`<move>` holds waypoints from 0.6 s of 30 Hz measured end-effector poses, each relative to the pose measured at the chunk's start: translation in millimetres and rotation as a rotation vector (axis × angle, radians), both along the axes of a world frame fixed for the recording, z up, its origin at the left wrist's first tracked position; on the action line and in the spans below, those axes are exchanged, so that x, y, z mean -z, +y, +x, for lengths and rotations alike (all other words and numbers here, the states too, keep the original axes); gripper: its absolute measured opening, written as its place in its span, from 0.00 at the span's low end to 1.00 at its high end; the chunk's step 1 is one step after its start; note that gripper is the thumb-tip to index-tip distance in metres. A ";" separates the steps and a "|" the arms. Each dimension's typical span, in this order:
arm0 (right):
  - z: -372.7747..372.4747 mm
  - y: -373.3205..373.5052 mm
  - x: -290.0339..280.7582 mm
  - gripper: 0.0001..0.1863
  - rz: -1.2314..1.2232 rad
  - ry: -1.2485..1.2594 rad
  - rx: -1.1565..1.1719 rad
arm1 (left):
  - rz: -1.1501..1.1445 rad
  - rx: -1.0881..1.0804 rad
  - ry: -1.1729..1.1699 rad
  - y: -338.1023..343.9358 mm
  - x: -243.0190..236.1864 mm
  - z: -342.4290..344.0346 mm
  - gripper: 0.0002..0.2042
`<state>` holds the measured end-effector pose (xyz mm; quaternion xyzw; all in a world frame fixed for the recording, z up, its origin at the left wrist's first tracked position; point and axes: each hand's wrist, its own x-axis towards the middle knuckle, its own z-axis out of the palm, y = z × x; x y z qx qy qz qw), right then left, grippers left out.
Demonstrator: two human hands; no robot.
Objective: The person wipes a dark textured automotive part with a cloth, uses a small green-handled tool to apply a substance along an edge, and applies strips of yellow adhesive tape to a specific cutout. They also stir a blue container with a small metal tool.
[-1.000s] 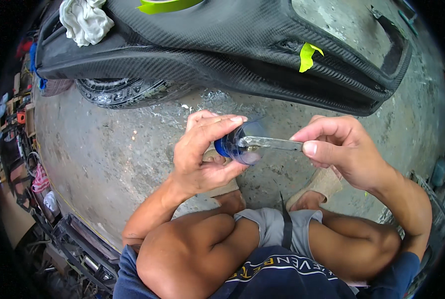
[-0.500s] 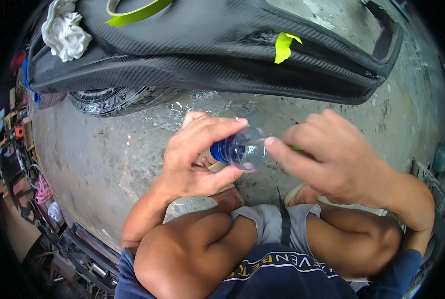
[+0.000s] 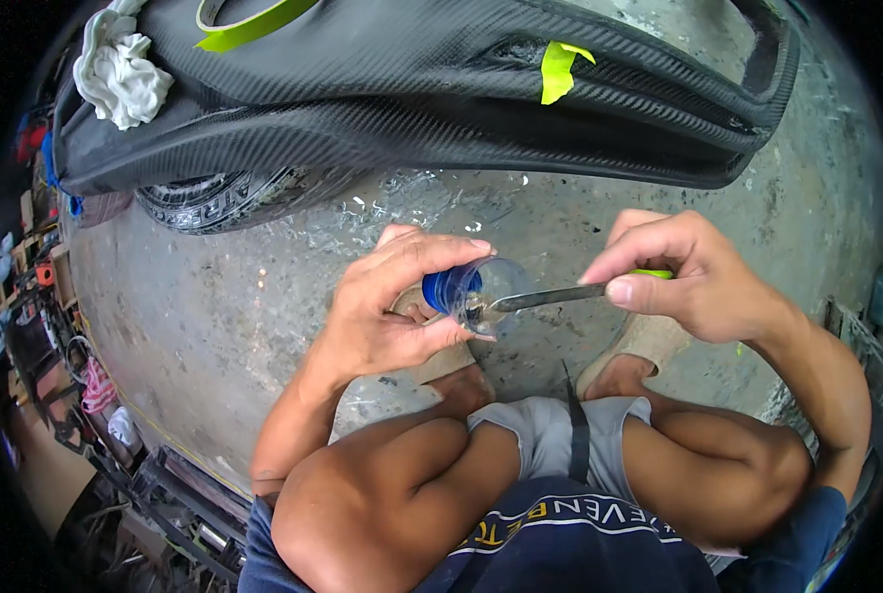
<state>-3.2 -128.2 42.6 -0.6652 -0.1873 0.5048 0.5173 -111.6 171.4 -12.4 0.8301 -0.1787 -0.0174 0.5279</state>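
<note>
My left hand (image 3: 362,306) is closed around a cut-off clear plastic bottle top (image 3: 504,275), with thumb and forefinger along opposite sides. A blue cap (image 3: 440,289) closes its narrow end toward the palm, and its wide mouth faces right. Between thumb and fingers, my right hand (image 3: 694,272) grips a slim dark metal tool (image 3: 560,296) with a lime-green end showing behind the fingers. The tool lies almost level, its tip inside the bottle top. What the tip touches in there is too small to make out.
Ahead lies a large black carbon-fibre-patterned panel (image 3: 382,89) with a crumpled white cloth (image 3: 125,79), a lime-green tape roll (image 3: 254,25) and a tape strip (image 3: 558,74) on it. Beneath it is a tyre (image 3: 234,201). Assorted clutter lines the left side of the stained concrete floor (image 3: 204,296).
My right hand has drawn back to the right, bringing the metal tool's shaft into sight. The bottle top has turned slightly, so its open mouth shows more.
</note>
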 end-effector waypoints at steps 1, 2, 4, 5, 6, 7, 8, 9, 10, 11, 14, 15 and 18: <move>-3.2 -2.1 -0.3 0.10 0.001 -0.066 0.019 | -0.005 -0.015 0.021 1.2 3.7 -2.8 0.33; -7.0 -4.1 -0.9 0.10 0.003 -0.132 0.038 | -0.008 -0.029 0.041 2.1 5.3 -4.5 0.33; -16.3 -4.7 -2.1 0.09 -0.048 -0.283 0.059 | 0.035 -0.053 0.049 -1.3 9.8 -8.7 0.33; -17.0 -4.3 -8.6 0.09 -0.094 -0.381 0.059 | 0.058 -0.063 0.054 -3.9 11.2 -8.0 0.33; -23.9 -3.3 -10.7 0.09 -0.141 -0.446 0.049 | 0.082 -0.075 0.049 -6.7 14.5 -11.2 0.33; -30.0 0.7 -3.2 0.09 -0.103 -0.503 0.074 | 0.104 -0.087 0.053 -10.2 23.7 -11.6 0.32; -38.8 3.1 5.1 0.09 -0.103 -0.424 0.049 | 0.127 -0.097 0.058 -15.3 29.9 -16.7 0.32; -41.2 4.7 5.9 0.09 -0.106 -0.392 0.038 | 0.134 -0.088 0.039 -21.5 30.1 -14.7 0.32; -44.1 6.8 11.4 0.10 -0.083 -0.423 0.005 | 0.147 -0.084 0.030 -27.6 32.0 -13.7 0.32; -46.2 10.1 18.8 0.10 -0.059 -0.457 -0.025 | 0.159 -0.078 0.021 -33.6 35.0 -13.2 0.32; -55.6 14.1 54.9 0.09 -0.074 -0.633 -0.020 | 0.171 -0.103 0.078 -46.4 49.4 -10.9 0.32; -56.0 16.7 67.0 0.08 -0.095 -0.684 0.034 | 0.179 -0.154 0.137 -46.4 55.2 -7.1 0.32; -58.6 24.8 110.0 0.07 -0.162 -0.801 0.185 | 0.262 -0.229 0.274 -37.0 77.5 8.4 0.31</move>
